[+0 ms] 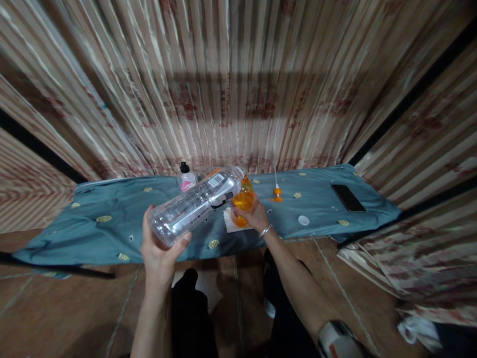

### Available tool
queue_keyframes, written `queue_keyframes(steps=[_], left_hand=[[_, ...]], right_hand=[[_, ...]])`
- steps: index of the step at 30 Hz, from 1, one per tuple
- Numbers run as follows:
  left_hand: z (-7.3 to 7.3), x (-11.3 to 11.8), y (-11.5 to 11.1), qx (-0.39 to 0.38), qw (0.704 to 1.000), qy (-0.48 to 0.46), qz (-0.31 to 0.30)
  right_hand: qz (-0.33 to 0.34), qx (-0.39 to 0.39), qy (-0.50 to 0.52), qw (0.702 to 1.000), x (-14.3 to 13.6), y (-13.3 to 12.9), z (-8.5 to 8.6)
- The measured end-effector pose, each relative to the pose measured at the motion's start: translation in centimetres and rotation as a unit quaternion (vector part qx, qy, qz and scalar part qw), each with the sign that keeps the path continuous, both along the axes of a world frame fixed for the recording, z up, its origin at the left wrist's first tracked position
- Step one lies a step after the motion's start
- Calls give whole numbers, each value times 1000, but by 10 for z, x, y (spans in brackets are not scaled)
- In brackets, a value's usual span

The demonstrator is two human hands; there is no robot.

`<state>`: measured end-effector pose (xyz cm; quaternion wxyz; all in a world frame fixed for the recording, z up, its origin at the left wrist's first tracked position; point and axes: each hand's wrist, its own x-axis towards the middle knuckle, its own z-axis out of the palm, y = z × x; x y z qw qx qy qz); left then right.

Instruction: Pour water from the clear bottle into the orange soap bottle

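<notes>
My left hand [162, 253] grips the base of a large clear plastic bottle [194, 206], which is tilted with its neck up and to the right. The bottle's mouth meets the top of a small orange translucent bottle [244, 199]. Around that orange bottle my right hand [253, 214] is closed. Under it lies a white tissue [233, 221] on the cloth. An orange pump top [276, 193] with a thin tube rests on the cloth to the right. Behind the clear bottle stands a bottle with a black cap [186, 176] and a pink label.
The teal patterned cloth [93, 233] covers a narrow table. Toward its right end lie a black phone [348, 197] and a small white disc [303, 220]. Striped curtains [238, 99] hang behind and at both sides, with dark frame bars [413, 94] in front of them.
</notes>
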<state>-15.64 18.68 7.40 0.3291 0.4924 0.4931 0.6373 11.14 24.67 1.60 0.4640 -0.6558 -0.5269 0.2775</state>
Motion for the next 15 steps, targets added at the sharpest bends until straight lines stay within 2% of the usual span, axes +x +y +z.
queue_keyframes(steps=[9,15], left_hand=[[1,0,-1,2,1000,7,-2],[1,-1,-1,-10,1000,7,-2]], right_hand=[[-3,39,15,999,3,4,-12],[3,29,16,999,3,3,-11]])
